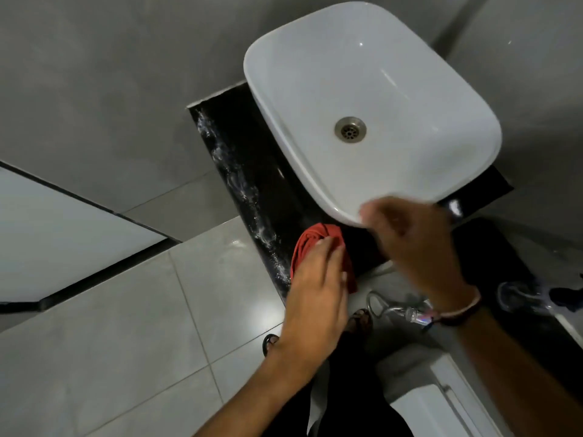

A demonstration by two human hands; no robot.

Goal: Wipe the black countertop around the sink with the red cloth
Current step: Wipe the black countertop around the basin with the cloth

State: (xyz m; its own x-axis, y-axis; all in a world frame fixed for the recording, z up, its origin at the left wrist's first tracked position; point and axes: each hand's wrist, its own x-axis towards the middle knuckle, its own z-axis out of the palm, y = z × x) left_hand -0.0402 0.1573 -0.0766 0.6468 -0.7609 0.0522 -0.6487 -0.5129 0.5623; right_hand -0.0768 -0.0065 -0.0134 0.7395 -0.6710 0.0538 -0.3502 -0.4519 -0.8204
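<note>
A white basin (362, 74) stands on a narrow black countertop (243, 152). Water streaks glisten along the counter's outer left edge. My left hand (315, 285) lies flat on a bunched red cloth (310, 242) at the counter's near left corner. My right hand (410, 244) is blurred, fingers apart, at the basin's near rim; it holds nothing that I can see. A band circles its wrist.
Grey walls rise behind and to the left of the counter. Pale glossy floor tiles (126, 326) lie below on the left. Metal pipework (391, 307) shows under the counter. A white toilet lid (441, 405) is at the lower right. My sandalled feet are below.
</note>
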